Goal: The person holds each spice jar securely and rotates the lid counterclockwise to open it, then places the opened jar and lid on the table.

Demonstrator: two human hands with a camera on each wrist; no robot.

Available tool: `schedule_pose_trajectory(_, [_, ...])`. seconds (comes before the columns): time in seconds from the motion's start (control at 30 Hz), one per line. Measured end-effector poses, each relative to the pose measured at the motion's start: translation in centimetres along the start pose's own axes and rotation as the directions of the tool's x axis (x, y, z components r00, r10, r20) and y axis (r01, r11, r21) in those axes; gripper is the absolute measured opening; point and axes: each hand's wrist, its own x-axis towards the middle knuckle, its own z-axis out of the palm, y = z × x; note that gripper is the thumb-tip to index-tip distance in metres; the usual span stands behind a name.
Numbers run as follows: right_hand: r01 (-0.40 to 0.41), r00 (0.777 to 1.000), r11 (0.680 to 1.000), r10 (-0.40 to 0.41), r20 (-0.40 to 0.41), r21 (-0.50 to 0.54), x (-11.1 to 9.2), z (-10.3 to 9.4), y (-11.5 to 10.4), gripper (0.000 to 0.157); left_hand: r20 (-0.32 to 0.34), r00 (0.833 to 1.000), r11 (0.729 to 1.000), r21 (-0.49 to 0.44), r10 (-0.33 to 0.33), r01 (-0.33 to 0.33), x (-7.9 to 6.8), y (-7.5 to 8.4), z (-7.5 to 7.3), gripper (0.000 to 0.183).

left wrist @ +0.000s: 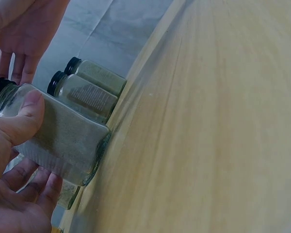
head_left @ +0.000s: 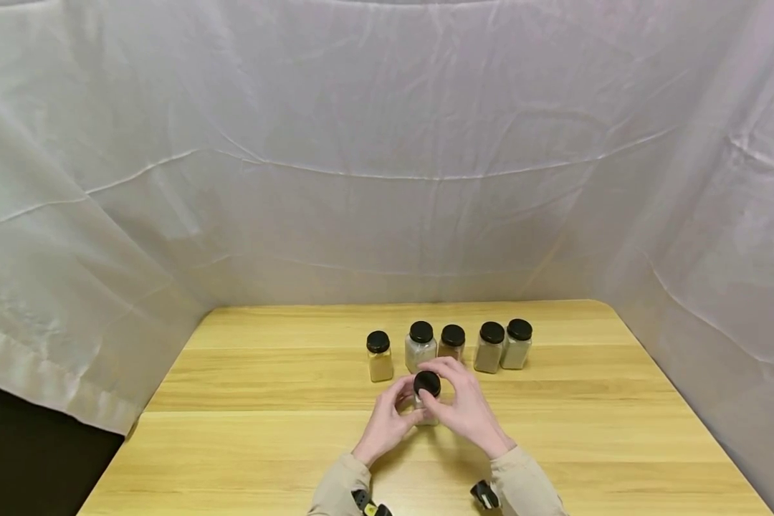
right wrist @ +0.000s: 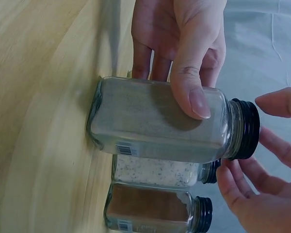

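I am observing 1 glass jar [right wrist: 131, 121] standing upright, long axis vertical, in front of the speckled jar [right wrist: 153, 171], the left hand [head_left: 385, 421] gripping its body and the right hand [head_left: 464, 407], nearer the top, curving round its black cap [head_left: 428, 381].

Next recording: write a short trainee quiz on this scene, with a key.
1. How many glass jars stand behind the held jar?
2. True or false: the right hand grips the held jar's body.
3. What colour fills the farthest-left jar in the head view: (a) blue, (b) yellowish, (c) red?

Key: 1. Five. 2. False; the left hand does, while the right is at the black lid. 3. b.
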Motion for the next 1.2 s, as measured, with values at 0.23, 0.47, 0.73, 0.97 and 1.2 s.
schedule_pose_trajectory(0.23, [-0.083, 0.995, 0.997, 0.083, -0.052, 0.001, 0.02, 0.1, -0.25, 0.041, 0.007, 1.0, 1.0, 0.013, 0.017, -0.017, 0.06, -0.23, 0.02, 0.052])
schedule_pose_trajectory(0.47, [-0.118, 0.993, 0.993, 0.117, -0.023, -0.025, -0.05, 0.27, -0.21, 0.042, 0.011, 1.0, 1.0, 0.021, 0.02, -0.02, -0.03, -0.22, 0.01, 0.053])
schedule_pose_trajectory(0.73, [-0.049, 0.998, 0.998, 0.048, -0.035, -0.031, 0.0, 0.29, 0.03, 0.039, 0.005, 1.0, 1.0, -0.002, 0.009, -0.009, 0.02, 0.02, 0.03, 0.051])
schedule_pose_trajectory(0.97, [-0.039, 0.999, 0.999, 0.039, -0.007, -0.007, -0.01, 0.18, 0.07, 0.038, 0.002, 1.0, 1.0, 0.001, 0.002, -0.002, 0.0, 0.06, -0.01, 0.053])
schedule_pose_trajectory(1.2, [-0.061, 0.998, 0.998, 0.061, -0.017, 0.022, -0.01, 0.27, -0.02, 0.039, 0.006, 1.0, 1.0, 0.008, 0.009, -0.009, -0.01, 0.02, 0.0, 0.052])
